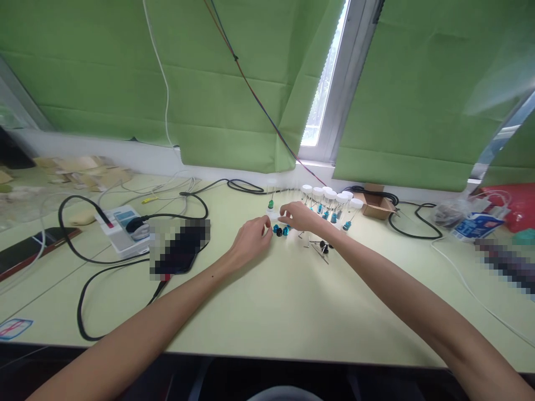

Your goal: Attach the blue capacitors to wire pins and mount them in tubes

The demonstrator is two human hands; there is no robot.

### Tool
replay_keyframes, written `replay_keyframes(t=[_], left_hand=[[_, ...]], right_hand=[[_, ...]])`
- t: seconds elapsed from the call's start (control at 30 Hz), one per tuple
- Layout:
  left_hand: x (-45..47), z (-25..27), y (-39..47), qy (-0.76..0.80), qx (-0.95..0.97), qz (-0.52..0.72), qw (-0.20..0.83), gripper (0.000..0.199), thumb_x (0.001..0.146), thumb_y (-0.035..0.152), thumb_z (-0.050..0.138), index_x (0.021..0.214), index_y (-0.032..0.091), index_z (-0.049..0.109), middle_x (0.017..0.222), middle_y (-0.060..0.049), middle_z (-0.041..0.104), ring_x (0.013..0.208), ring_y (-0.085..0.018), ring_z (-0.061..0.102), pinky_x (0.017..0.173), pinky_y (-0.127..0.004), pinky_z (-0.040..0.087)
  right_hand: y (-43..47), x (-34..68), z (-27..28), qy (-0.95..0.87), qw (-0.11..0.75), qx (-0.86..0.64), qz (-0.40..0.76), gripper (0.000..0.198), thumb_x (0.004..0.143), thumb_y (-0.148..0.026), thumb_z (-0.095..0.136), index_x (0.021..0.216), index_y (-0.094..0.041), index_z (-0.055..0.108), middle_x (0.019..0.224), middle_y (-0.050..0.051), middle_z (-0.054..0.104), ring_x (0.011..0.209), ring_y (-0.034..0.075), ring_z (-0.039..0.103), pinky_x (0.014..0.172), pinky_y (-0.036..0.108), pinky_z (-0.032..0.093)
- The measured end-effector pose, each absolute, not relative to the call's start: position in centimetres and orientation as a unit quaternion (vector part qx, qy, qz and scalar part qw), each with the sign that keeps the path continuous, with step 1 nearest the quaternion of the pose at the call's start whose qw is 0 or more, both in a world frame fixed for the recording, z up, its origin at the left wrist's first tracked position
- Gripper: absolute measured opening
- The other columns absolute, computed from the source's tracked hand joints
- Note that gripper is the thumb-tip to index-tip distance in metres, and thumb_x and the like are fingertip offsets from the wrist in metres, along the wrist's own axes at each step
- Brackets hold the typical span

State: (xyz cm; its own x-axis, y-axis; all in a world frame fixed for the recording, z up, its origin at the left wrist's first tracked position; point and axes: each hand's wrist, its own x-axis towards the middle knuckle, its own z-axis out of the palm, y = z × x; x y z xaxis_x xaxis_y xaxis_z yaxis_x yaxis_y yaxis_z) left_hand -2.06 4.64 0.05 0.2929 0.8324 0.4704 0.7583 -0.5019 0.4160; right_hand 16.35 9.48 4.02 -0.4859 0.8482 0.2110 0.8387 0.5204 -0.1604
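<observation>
A small clear vial with a green-based piece (271, 204) and a thin dark stem inside stands between my hands, with a white round part (273, 214) at its foot. My left hand (252, 236) rests on the table just left of it, fingers loosely curved and a gap showing at the thumb. My right hand (298, 216) is close on the other side, its bent fingertips beside the white part; whether they touch it is unclear. Several small blue pieces (286, 230) and a black one (279, 232) lie below the fingertips.
Several white-capped vials (330, 196) with blue pieces inside stand behind my right hand. Loose metal stems (320, 253) lie under my right forearm. A cardboard box (374, 205) is at the back right. A power strip (123, 229), black cables and a phone (179, 250) occupy the left.
</observation>
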Motion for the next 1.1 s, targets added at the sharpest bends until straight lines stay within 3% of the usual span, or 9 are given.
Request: replay_keyframes(t=[0.47,0.67,0.87,1.1], left_hand=[[-1.7,-0.8,4.6,0.469,0.821,0.310,0.099,0.013,0.083,0.024,0.045,0.079,0.020,0.057,0.064,-0.001,0.057,0.057,-0.016,0.051,0.052,-0.028,0.032],[-1.2,-0.5,3.8,0.425,0.847,0.297,0.120,0.016,0.082,0.026,0.047,0.085,0.020,0.060,0.063,0.001,0.055,0.057,-0.015,0.049,0.054,-0.028,0.035],[-0.7,-0.2,2.6,0.377,0.885,0.242,0.126,0.022,0.075,0.026,0.053,0.094,0.021,0.062,0.083,-0.002,0.060,0.064,-0.015,0.054,0.058,-0.028,0.039],[-0.5,-0.3,2.5,0.387,0.892,0.204,0.111,0.031,0.083,0.044,0.054,0.102,0.022,0.062,0.090,-0.002,0.059,0.069,-0.016,0.056,0.064,-0.029,0.041]], right_hand=[[6.3,17.4,0.9,-0.875,0.136,-0.462,0.047,0.012,0.088,-0.013,0.052,0.091,-0.017,0.064,0.085,0.006,0.065,0.078,0.016,0.057,0.065,0.023,0.037],[2.6,18.1,0.2,-0.865,0.211,-0.439,0.120,0.009,0.089,-0.016,0.052,0.088,-0.017,0.061,0.078,0.003,0.065,0.068,0.014,0.055,0.062,0.024,0.039],[0.6,19.2,-0.1,-0.848,0.269,-0.411,0.198,0.019,0.090,-0.018,0.049,0.103,-0.020,0.063,0.082,0.002,0.067,0.069,0.014,0.058,0.067,0.026,0.046],[2.7,22.8,0.1,-0.809,0.345,-0.472,0.057,0.018,0.091,-0.015,0.045,0.094,-0.017,0.064,0.087,0.006,0.066,0.072,0.016,0.059,0.068,0.028,0.044]])
